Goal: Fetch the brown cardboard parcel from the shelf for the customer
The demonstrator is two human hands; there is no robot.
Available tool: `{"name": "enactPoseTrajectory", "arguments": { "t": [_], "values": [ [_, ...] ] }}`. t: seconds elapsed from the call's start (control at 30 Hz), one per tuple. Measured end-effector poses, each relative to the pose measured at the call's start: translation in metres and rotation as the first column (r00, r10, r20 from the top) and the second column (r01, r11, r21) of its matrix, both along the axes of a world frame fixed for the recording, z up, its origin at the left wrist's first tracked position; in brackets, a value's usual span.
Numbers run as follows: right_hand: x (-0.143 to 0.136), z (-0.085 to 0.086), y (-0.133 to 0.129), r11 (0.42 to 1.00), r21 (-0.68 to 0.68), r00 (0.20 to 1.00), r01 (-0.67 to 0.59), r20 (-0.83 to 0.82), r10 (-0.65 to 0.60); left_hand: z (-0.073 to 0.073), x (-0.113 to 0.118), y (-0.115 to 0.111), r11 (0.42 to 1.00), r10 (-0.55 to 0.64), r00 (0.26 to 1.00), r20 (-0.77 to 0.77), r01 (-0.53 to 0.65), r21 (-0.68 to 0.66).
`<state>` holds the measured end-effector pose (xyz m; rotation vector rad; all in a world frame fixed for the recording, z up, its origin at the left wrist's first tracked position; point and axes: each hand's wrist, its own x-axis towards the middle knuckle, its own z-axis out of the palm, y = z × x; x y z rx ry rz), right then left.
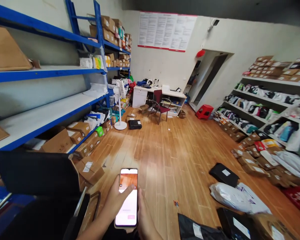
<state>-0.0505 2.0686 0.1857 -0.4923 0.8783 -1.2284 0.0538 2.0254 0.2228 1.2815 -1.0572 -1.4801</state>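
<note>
A phone (126, 203) is held upright at the bottom centre, its screen lit. The upper part of the screen shows a brown wood-like picture, the lower part is white with a small pink button. My left hand (117, 196) grips the phone from the left, its thumb reaching over the screen. Against the phone's right edge lies my right hand (144, 213), its fingers mostly hidden behind the phone.
Blue shelves (52, 71) with boxes run along the left, above a black chair (37, 173). Parcels (226, 196) lie on the floor at lower right, near packed shelves (265, 93). A white fan (120, 106), desk (140, 96) and red stool (204, 111) stand farther back.
</note>
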Motion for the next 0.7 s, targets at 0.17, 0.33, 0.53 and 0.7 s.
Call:
{"name": "enactPoseTrajectory", "arguments": {
  "t": [0.17,0.33,0.53,0.7],
  "values": [
    [0.019,0.01,-0.051,0.999,-0.049,1.0,0.0,0.006,0.0,0.006,0.024,-0.058,0.987,0.136,0.987,-0.088,-0.127,0.097],
    [0.03,0.014,-0.087,0.997,-0.035,0.997,-0.063,0.052,0.065,0.008,0.041,-0.097,0.99,0.106,0.99,-0.093,-0.097,0.099],
    [0.027,0.013,-0.122,0.987,-0.013,0.987,-0.161,0.023,0.161,0.014,0.048,-0.123,0.988,0.152,0.986,-0.067,-0.149,0.046],
    [0.013,0.018,-0.151,0.962,-0.025,0.962,-0.27,0.025,0.271,0.025,0.038,-0.135,0.96,0.263,0.965,0.015,-0.263,0.098]
  ]
}}
